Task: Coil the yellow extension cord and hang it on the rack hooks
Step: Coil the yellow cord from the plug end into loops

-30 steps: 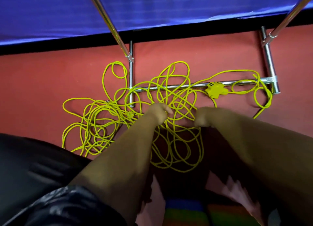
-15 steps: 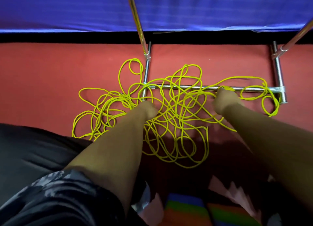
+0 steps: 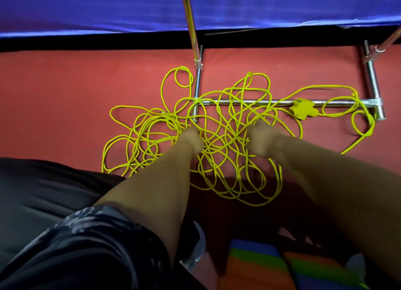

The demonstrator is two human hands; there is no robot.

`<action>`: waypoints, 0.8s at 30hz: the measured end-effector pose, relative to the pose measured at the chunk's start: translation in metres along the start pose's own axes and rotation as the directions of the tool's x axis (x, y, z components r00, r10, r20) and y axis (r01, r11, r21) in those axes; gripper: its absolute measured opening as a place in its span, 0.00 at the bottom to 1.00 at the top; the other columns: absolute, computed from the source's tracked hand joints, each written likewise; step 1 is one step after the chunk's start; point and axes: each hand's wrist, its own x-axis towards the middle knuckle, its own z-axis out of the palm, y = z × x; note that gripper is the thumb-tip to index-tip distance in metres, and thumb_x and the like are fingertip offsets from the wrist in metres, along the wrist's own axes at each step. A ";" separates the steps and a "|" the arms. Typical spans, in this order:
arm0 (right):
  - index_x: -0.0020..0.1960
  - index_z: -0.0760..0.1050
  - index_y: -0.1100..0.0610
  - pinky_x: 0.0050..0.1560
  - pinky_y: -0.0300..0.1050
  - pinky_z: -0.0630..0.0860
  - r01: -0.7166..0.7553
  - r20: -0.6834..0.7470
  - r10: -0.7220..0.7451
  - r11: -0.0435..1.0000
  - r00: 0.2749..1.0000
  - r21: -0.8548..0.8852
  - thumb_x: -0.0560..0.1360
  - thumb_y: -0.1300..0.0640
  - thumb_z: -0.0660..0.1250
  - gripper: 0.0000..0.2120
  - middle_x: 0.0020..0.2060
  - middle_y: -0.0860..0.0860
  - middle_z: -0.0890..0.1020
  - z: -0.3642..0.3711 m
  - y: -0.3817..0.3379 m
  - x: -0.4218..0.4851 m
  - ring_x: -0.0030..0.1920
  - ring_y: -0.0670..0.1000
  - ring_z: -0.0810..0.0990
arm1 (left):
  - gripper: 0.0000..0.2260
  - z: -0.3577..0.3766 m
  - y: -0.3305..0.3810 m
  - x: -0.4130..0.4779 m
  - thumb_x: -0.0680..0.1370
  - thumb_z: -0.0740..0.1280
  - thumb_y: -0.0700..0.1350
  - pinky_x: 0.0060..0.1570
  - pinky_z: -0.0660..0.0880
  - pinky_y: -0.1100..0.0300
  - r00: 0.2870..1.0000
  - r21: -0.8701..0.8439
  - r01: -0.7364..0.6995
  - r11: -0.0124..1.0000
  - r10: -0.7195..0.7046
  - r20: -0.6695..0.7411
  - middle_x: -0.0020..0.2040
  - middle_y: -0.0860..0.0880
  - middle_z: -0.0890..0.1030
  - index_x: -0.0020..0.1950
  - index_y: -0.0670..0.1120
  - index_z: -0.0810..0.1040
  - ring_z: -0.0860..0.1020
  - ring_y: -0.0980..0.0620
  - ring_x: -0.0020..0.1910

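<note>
The socket block (image 3: 302, 109) lies at two o'clock from the right hand (image 3: 261, 138), farther from the left hand (image 3: 192, 139); grips amid cord (image 3: 219, 150): cannot tell.

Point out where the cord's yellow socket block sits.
Head view, right of centre: the socket block lies against the rack's base bar, just beyond the right hand.

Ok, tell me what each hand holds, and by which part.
Both the left hand and right hand grip the cord by loose strands mid-tangle, not by its socket end; blur hides which strands.
</note>
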 end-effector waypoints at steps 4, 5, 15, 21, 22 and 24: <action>0.69 0.76 0.61 0.67 0.49 0.74 0.052 0.083 -0.057 0.997 0.995 0.055 0.84 0.51 0.62 0.19 0.67 0.61 0.75 0.002 -0.016 -0.003 0.70 0.61 0.74 | 0.19 -0.020 0.012 0.008 0.79 0.62 0.37 0.50 0.76 0.52 1.000 0.025 0.025 0.999 -0.025 0.003 0.62 0.39 0.80 0.70 0.39 0.72 0.81 0.38 0.60; 0.69 0.76 0.61 0.68 0.50 0.74 0.067 0.078 -0.073 0.995 0.994 0.074 0.83 0.51 0.62 0.19 0.67 0.61 0.75 0.002 -0.017 -0.002 0.71 0.60 0.73 | 0.19 -0.023 0.016 0.010 0.80 0.62 0.38 0.49 0.75 0.52 0.999 0.028 0.030 0.999 -0.031 0.022 0.64 0.40 0.79 0.72 0.39 0.70 0.80 0.38 0.61; 0.57 0.81 0.61 0.57 0.49 0.78 0.023 0.072 -0.037 0.983 0.997 0.182 0.80 0.54 0.65 0.13 0.59 0.61 0.82 0.011 0.010 0.029 0.61 0.62 0.79 | 0.17 -0.018 0.005 0.027 0.84 0.63 0.40 0.65 0.75 0.51 0.986 0.139 0.156 0.978 -0.163 0.042 0.70 0.42 0.76 0.72 0.39 0.74 0.76 0.40 0.70; 0.47 0.78 0.57 0.50 0.49 0.79 0.005 0.103 -0.026 0.981 0.994 0.196 0.78 0.54 0.65 0.07 0.51 0.59 0.83 0.014 0.023 0.040 0.54 0.61 0.81 | 0.23 0.004 -0.014 0.030 0.78 0.63 0.39 0.52 0.74 0.53 0.987 0.021 0.154 0.988 -0.155 0.040 0.61 0.42 0.79 0.73 0.49 0.67 0.79 0.39 0.58; 0.45 0.77 0.57 0.50 0.49 0.79 0.002 0.109 -0.025 0.978 0.994 0.210 0.77 0.54 0.65 0.07 0.49 0.58 0.83 0.015 0.026 0.042 0.53 0.61 0.82 | 0.24 0.006 -0.012 0.031 0.79 0.64 0.39 0.52 0.73 0.52 0.985 0.004 0.173 0.985 -0.173 0.022 0.62 0.41 0.79 0.74 0.46 0.63 0.79 0.38 0.60; 0.42 0.79 0.58 0.50 0.52 0.81 -0.004 0.129 -0.025 0.976 0.991 0.218 0.77 0.54 0.64 0.09 0.46 0.58 0.84 0.016 0.028 0.044 0.51 0.61 0.83 | 0.29 0.010 -0.007 0.033 0.78 0.66 0.41 0.54 0.75 0.50 0.978 -0.028 0.209 0.978 -0.208 0.024 0.63 0.40 0.79 0.77 0.45 0.59 0.79 0.37 0.62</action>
